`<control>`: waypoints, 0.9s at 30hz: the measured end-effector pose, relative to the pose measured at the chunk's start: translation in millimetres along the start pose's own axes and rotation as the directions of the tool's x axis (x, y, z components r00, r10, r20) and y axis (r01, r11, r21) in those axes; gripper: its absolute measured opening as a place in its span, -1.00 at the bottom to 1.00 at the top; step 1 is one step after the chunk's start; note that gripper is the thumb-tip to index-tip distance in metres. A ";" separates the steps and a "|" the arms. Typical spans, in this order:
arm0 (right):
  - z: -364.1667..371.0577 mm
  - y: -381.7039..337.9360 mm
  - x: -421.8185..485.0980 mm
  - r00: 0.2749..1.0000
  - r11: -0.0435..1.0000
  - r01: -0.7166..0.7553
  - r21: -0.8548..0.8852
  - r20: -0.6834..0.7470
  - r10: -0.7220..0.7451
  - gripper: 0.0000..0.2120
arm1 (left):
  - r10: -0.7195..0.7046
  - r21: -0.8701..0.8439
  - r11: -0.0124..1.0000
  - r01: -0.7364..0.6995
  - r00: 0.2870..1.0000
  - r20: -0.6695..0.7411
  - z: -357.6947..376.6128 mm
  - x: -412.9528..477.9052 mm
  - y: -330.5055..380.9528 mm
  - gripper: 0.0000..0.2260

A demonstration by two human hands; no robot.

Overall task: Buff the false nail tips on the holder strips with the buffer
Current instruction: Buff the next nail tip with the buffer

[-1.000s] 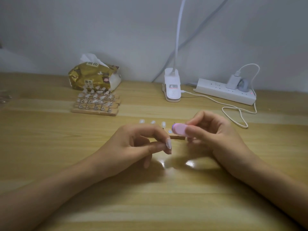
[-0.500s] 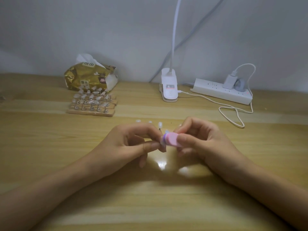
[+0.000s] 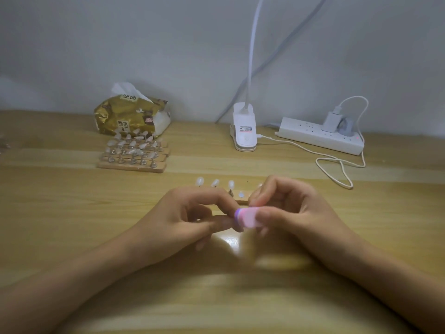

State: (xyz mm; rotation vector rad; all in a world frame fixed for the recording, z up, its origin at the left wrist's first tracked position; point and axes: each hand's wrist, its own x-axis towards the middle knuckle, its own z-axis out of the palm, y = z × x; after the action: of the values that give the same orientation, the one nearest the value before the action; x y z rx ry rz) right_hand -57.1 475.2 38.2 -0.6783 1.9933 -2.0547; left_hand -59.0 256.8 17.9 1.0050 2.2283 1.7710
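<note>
The right grip (image 3: 291,213) is curled, its thumb and fingertips pinching a pink buffer (image 3: 246,216) with a purple edge. The buffer is blurred, and its left end meets the fingertips of the left grip (image 3: 190,218). The left grip is curled too, forefinger and thumb pinching a wooden holder strip (image 3: 242,202). Most of the strip is hidden behind those fingers. Clear nail tips (image 3: 215,182) stand up from it just beyond the knuckles, above the desk (image 3: 72,213).

Further back lies a stack of spare strips (image 3: 132,153) full of tips, touching a gold tissue pack (image 3: 131,116) printed with "原木". The white lamp base (image 3: 244,127) carries a small label too fine to read. A power strip (image 3: 320,136) sits at its right.
</note>
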 end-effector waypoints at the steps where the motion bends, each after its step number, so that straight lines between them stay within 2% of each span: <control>1: -3.5 -1.0 1.1 0.998 1.000 -0.002 -0.003 -0.061 0.002 -0.77 | -0.005 -0.011 1.000 0.004 1.000 -0.014 -0.9 -0.1 -0.5 -0.93; 3: -6.5 -2.6 0.0 0.996 1.000 -0.002 0.031 -0.093 0.005 -0.78 | 0.000 -0.022 1.000 -0.001 1.000 -0.020 -1.3 0.0 0.2 -0.94; 6: 3.6 -1.0 -1.8 1.000 0.998 -0.005 0.057 0.028 0.004 -0.79 | 0.020 -0.004 1.000 -0.020 1.000 -0.012 0.0 0.0 0.6 -0.94; 7: 3.7 0.7 -0.7 1.000 0.999 -0.007 0.036 0.006 0.007 -0.81 | 0.016 -0.004 1.000 -0.016 1.000 -0.022 -0.6 -0.1 0.2 -0.93; 9: -2.2 -0.5 1.7 0.992 1.000 -0.003 0.003 -0.126 0.004 -0.82 | -0.003 -0.017 1.000 0.002 0.999 -0.052 -1.7 -0.6 -0.4 -0.91; 11: -6.0 -1.0 1.4 0.986 0.999 0.013 0.038 -0.167 -0.007 -0.82 | -0.004 -0.011 1.000 0.004 0.998 -0.055 -1.6 -0.6 0.1 -0.90; 14: 3.3 1.3 -0.5 1.000 0.998 0.014 0.067 0.007 -0.014 -0.80 | 0.033 0.037 0.999 -0.032 0.999 -0.037 -0.3 -1.1 0.5 -0.91; 15: 2.8 3.2 0.4 1.000 0.999 0.012 0.046 0.007 -0.012 -0.81 | 0.045 0.056 0.998 -0.042 0.998 -0.040 -0.3 -1.4 0.3 -0.92; 18: -6.0 -1.1 3.1 0.991 0.999 -0.006 0.034 -0.135 0.010 -0.83 | 0.042 0.040 0.998 -0.040 0.997 -0.057 -0.4 -1.8 0.9 -0.93; 19: -7.2 -1.1 2.4 0.992 0.999 0.005 0.049 -0.127 0.001 -0.81 | 0.047 0.036 0.998 -0.045 0.998 -0.047 0.5 -1.5 1.5 -0.93; 22: 4.8 0.5 -1.4 0.999 0.996 -0.008 0.088 0.052 0.003 -0.83 | 0.052 0.058 0.997 -0.050 0.998 -0.021 1.9 -1.7 1.0 -0.92; 23: 5.9 3.0 -1.6 0.998 0.997 -0.017 0.070 0.053 0.013 -0.83 | 0.051 0.073 0.996 -0.050 0.998 -0.023 1.2 -2.1 0.5 -0.91; 27: -2.4 0.2 -0.8 0.997 0.992 -0.032 0.123 -0.071 0.041 -0.85 | 0.052 0.025 0.998 -0.051 0.998 -0.037 1.2 -1.6 1.5 -0.93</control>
State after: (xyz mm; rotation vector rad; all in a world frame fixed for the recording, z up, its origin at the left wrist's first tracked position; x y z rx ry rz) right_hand -57.5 477.6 37.9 -0.5458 1.8836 -2.1879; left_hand -56.6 257.0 18.4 1.0517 2.2713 1.8023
